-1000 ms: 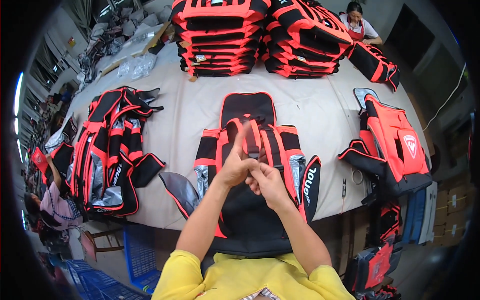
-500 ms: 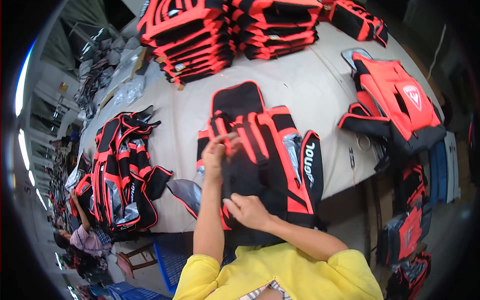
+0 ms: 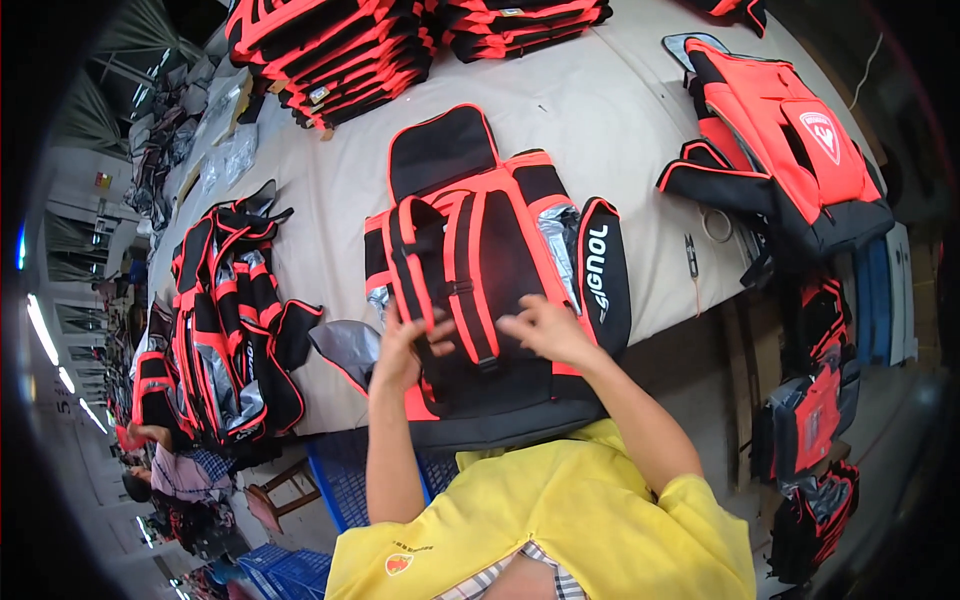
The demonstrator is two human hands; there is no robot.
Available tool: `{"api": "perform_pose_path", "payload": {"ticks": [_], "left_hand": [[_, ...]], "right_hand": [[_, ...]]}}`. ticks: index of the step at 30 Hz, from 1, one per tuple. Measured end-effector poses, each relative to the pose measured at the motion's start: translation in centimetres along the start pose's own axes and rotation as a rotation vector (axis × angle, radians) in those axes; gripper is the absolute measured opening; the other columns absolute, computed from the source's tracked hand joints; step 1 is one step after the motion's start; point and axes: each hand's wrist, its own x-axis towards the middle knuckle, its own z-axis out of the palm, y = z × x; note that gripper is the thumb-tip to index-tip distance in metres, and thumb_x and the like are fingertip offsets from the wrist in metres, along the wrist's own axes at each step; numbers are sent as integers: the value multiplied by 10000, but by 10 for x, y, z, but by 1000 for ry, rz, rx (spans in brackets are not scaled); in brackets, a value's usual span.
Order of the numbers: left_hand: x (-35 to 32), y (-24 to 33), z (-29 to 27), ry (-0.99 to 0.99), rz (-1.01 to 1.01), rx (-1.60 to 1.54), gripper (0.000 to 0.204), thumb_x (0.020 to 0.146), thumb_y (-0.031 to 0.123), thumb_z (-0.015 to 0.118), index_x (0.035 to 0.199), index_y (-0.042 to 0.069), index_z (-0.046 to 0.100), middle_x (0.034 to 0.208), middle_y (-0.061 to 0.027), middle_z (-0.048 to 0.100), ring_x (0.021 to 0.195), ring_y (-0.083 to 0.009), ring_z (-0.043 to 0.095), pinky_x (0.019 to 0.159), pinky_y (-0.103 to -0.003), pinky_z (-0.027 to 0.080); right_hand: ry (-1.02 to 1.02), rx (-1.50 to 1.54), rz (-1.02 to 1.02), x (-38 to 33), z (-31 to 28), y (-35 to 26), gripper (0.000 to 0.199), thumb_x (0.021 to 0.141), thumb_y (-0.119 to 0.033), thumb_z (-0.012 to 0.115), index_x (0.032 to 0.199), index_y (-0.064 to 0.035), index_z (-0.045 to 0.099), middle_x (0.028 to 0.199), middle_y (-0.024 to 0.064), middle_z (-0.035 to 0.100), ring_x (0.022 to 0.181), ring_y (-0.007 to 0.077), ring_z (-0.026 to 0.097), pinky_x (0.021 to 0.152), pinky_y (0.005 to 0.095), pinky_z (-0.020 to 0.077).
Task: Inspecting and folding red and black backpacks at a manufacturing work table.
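Middle backpack [image 3: 515,265], black with red-orange trim, lies strap side up on the pale counter [image 3: 330,180] at the near edge, right in front of the wearer; flap stretched toward the far side. Left hand [image 3: 402,352] at the lower part of the left shoulder strap [image 3: 413,262], fingers apart and curved; cannot tell whether they touch or have hold of the strap. Right hand [image 3: 548,328] over the right part of the back panel, fingers loosely spread, nothing in them. Half a second ago the left hand was higher along the straps, and the right was a closed fist over the lower panel; a second ago the two hands met over the straps. Now they are well apart, and both left strap and right strap [image 3: 466,270] show more plainly. View has shifted too: left stack [image 3: 335,60] and right stack [image 3: 520,25] of bags run off the top edge, and the lone bag [image 3: 735,8] beyond shows only in part. Fingertips of both hands blurred; the left forearm hides part of the pack's lower left. Co-worker [image 3: 185,470] at far left small, bent by the lens, hands' work hard to make out. Dark-handled tool [image 3: 691,258] near the right-hand bag [image 3: 790,140], kind uncertain.
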Motion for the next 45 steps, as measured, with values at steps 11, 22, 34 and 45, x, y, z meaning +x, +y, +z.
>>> {"api": "perform_pose_path", "payload": {"ticks": [11,22,34,45], "left_hand": [[37,91,63,-46,-148,-118,359,1001,301,704,1214,12,708,1093,-111,768,932,-244,757,863,-411,629],[89,113,76,-53,-22,-167,350,1011,170,694,1270,-61,646,1196,-180,752,1000,-280,772,888,-457,661],[42,90,54,-43,-4,-93,376,1031,156,634,1301,-106,624,1217,-215,733,1061,-292,750,975,-399,612],[-3,58,32,24,-7,-52,363,1021,172,681,1278,-77,621,1143,-206,746,976,-267,765,881,-389,649]], "right_hand": [[448,-362,-912,-15,17,-125,423,940,-347,742,1283,-105,692,1070,128,682,907,345,677,770,446,546],[-426,-863,-523,-100,61,53,768,1032,-661,447,1558,-106,520,1680,222,351,1608,400,188,1293,582,121],[-670,589,-865,-190,-57,-132,472,1033,-118,628,1497,-52,574,1135,287,740,988,358,749,844,424,604],[-607,906,-1158,-160,-57,-176,571,950,-193,811,1468,-74,603,1162,291,724,746,292,746,639,353,611]]}}
